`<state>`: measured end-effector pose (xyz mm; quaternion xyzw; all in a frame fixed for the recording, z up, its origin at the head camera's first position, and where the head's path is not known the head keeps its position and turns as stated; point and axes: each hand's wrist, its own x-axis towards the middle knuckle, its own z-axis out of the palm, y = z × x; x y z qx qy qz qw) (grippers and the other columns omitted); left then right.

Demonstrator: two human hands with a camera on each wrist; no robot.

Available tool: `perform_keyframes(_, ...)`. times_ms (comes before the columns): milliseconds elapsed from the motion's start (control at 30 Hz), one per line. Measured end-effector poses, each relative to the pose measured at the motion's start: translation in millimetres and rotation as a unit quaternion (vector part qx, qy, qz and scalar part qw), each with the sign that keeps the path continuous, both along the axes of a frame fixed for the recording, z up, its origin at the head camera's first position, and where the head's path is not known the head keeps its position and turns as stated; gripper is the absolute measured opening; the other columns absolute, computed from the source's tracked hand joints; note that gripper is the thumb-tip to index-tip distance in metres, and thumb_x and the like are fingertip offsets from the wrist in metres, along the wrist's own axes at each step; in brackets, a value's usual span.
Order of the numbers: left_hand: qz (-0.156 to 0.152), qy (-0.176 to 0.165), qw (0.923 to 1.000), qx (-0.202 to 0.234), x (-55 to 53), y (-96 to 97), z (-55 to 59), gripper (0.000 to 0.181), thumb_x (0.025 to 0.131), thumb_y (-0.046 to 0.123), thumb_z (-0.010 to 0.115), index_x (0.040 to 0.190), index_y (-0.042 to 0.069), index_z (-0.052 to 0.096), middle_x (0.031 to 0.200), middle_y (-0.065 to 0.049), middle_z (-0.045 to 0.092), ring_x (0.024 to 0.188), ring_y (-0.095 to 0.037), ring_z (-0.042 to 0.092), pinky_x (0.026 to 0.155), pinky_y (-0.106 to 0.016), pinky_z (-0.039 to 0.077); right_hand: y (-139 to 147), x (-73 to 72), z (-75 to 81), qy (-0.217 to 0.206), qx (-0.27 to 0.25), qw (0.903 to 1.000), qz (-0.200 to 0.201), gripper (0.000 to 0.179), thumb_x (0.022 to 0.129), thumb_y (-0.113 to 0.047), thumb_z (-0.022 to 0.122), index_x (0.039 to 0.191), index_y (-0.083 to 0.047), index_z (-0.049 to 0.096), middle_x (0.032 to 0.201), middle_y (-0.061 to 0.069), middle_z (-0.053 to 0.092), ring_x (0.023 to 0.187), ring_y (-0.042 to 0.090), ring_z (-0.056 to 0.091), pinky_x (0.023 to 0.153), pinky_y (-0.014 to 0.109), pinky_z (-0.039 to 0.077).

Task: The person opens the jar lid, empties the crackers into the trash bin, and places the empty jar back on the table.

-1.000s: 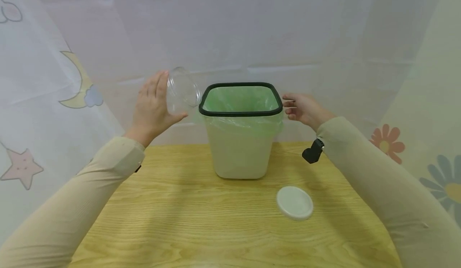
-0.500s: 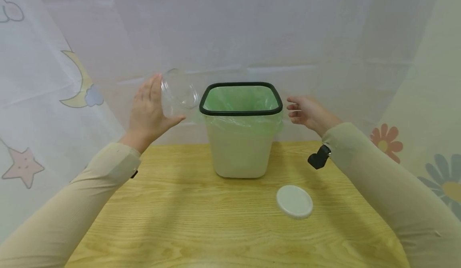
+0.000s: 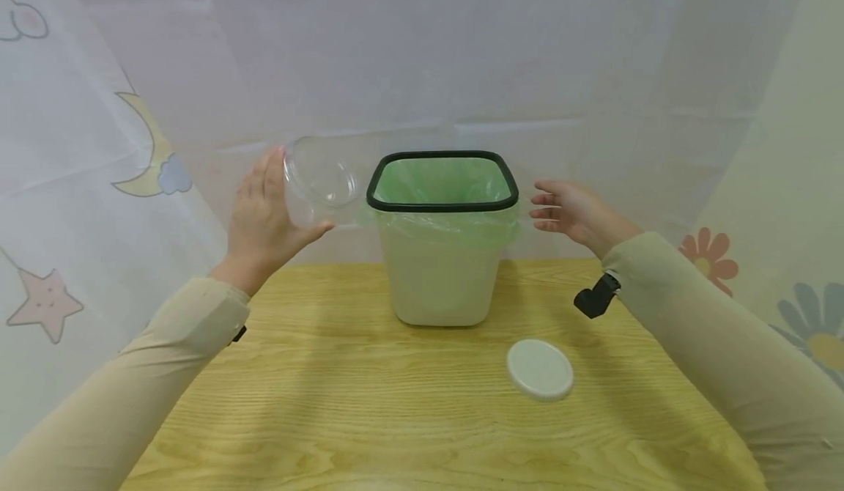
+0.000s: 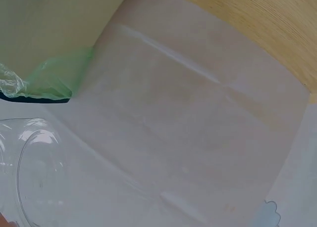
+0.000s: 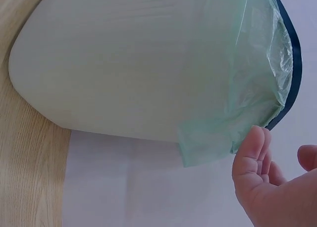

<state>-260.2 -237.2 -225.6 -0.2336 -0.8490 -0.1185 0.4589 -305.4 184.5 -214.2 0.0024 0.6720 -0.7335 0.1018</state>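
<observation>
My left hand (image 3: 260, 220) grips a clear, see-through jar (image 3: 321, 172) from its left side, thumb low and fingers up along it. The jar lies tilted in the air, its round end toward the bin, and nothing shows inside it. In the left wrist view the jar (image 4: 42, 172) appears at the lower left, under the bin's dark rim. A pale bin (image 3: 442, 271) with a black rim and a green bag liner (image 3: 442, 179) stands upright on the table. Right of the rim, my right hand (image 3: 567, 212) hangs with relaxed, loosely bent fingers, holding nothing.
A round white lid (image 3: 540, 369) lies on the wooden table (image 3: 369, 403), in front of the bin and to its right. The liner's edge (image 5: 198, 145) hangs outside the bin. A pale printed curtain (image 3: 422, 51) closes off the back and sides.
My left hand has moved left and a little down with the jar, away from the bin rim. My right hand has drawn off to the right of the bin.
</observation>
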Motion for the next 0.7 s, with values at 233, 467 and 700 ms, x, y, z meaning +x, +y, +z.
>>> perform_keyframes(233, -0.005, 0.007, 0.9998, 0.019, 3.7, 1.5, -10.0, 0.114, 0.063, 0.031, 0.089, 0.146, -0.007, 0.021, 0.143, -0.033, 0.033, 0.128, -0.05, 0.034, 0.106, -0.059, 0.03, 6.2, 6.4, -3.0, 0.002, -0.004, 1.0, 0.0, 0.064, 0.104, -0.027, 0.044, 0.156, -0.01, 0.011, 0.089, -0.001, 0.053, 0.074, 0.012, 0.058, 0.068, 0.024, 0.053)
perform_keyframes(467, 0.0, -0.014, 0.9989, 0.045, 9.2, 1.4, -20.5, 0.115, 0.064, 0.031, 0.09, 0.147, -0.008, 0.02, 0.142, -0.034, 0.033, 0.129, -0.05, 0.033, 0.108, -0.058, 0.027, 11.9, 11.8, -7.8, 0.018, 0.004, 0.9998, 0.003, 0.066, 0.103, -0.029, 0.045, 0.156, -0.009, 0.01, 0.088, -0.003, 0.055, 0.075, 0.011, 0.058, 0.07, 0.025, 0.053)
perform_keyframes(700, -0.012, -0.012, 0.9978, 0.064, 11.6, 2.7, -30.7, 0.115, 0.065, 0.032, 0.088, 0.147, -0.01, 0.019, 0.143, -0.035, 0.032, 0.132, -0.049, 0.031, 0.109, -0.058, 0.026, 17.0, 18.7, -10.4, 0.03, 0.009, 0.9995, 0.006, 0.065, 0.103, -0.029, 0.045, 0.156, -0.008, 0.013, 0.088, -0.003, 0.055, 0.074, 0.011, 0.059, 0.07, 0.024, 0.052)
